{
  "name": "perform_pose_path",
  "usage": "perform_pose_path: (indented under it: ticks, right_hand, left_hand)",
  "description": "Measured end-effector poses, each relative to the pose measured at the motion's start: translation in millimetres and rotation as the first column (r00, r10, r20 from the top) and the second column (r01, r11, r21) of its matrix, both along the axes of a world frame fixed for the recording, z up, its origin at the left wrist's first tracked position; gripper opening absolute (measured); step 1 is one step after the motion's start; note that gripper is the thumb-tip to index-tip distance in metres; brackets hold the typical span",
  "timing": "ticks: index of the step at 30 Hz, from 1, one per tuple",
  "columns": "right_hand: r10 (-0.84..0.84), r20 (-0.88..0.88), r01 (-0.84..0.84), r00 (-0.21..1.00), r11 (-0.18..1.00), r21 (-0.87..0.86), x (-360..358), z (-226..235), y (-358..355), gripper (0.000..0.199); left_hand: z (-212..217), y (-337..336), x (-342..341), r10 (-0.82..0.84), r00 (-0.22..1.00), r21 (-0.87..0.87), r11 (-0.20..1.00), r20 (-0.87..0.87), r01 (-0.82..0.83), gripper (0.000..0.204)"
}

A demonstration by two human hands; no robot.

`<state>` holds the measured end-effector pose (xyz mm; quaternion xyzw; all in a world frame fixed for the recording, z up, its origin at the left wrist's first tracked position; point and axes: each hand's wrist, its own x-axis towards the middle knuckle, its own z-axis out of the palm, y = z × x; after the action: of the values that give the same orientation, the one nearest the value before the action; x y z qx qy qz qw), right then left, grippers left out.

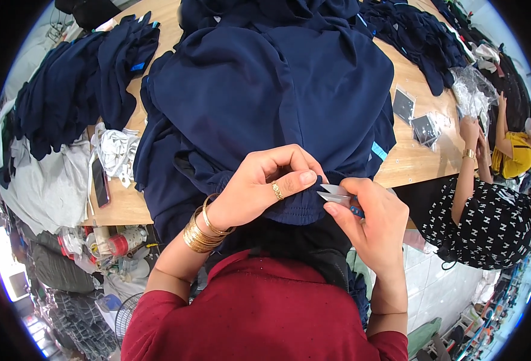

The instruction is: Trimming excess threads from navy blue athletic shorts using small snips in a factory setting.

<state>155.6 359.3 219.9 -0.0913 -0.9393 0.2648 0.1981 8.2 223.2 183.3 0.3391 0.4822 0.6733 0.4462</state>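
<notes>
Left hand: the left hand [259,189] is pinching the gathered waistband [295,207] of a navy garment [265,90], thumb pressed along the band's edge and fingers curled over the top; a gold ring is showing on one finger and gold bangles [202,231] are sitting on the wrist.
Right hand: the right hand [368,213] is closing around a small thread snipper [334,194] with a blue handle, its silver blades pointing toward the left thumb and meeting the waistband just beside it.
Garment: the navy garment is spreading up and away from the grip over the wooden table [416,159], its waistband hanging at the near table edge between the two hands.
Piles: well to the left of the grip, more navy garments [79,90] are lying heaped on the table; another dark heap [416,33] is lying far up and to the right.
Bags: up and to the right of the grip, small clear plastic bags [425,129] are holding dark flat pieces, and a crumpled clear bag [473,90] is lying beyond them; what it holds I cannot tell.
Left of grip: a dark phone [100,180] is lying near the table edge beside a bundle of white cloth [115,150].
Co-worker: to the right of the grip, another person in a black patterned top [488,222] is raising a hand [471,129] to the table edge.
</notes>
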Motion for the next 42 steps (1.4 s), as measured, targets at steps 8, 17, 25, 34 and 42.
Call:
perform_pose_path:
  ticks: [8,17,25,34,42]
  right_hand:
    - [0.017,-0.007,-0.015,1.0,0.989,0.147,-2.0,0.5,-0.3,0.027]
    - [0.011,-0.031,-0.006,0.999,0.984,0.176,-3.4,3.5,-2.9,0.024]
    - [-0.032,-0.025,0.035,0.999,0.992,0.121,-2.8,0.2,2.2,0.021]
    - [-0.052,0.0,0.051,0.999,0.986,-0.161,-3.7,-3.5,3.0,0.021]
    - [0.009,-0.027,-0.01,1.0,1.0,-0.022,-5.2,0.9,3.6,0.021]
  left_hand:
    - [0.0,1.6,0.7,0.0,1.0,0.003,1.0,-0.007,0.0,0.019]
    - [-0.3,2.8,0.5,-0.004,1.0,0.009,1.0,0.018,0.004,0.019]
    - [2.8,2.7,-0.1,0.004,1.0,-0.005,1.0,0.0,-0.004,0.021]
    - [-2.3,-1.1,-5.1,0.088,0.983,0.01,0.996,-0.163,-0.088,0.021]
    - [-4.0,-0.7,-4.5,0.069,0.971,0.074,0.996,-0.228,-0.053,0.017]
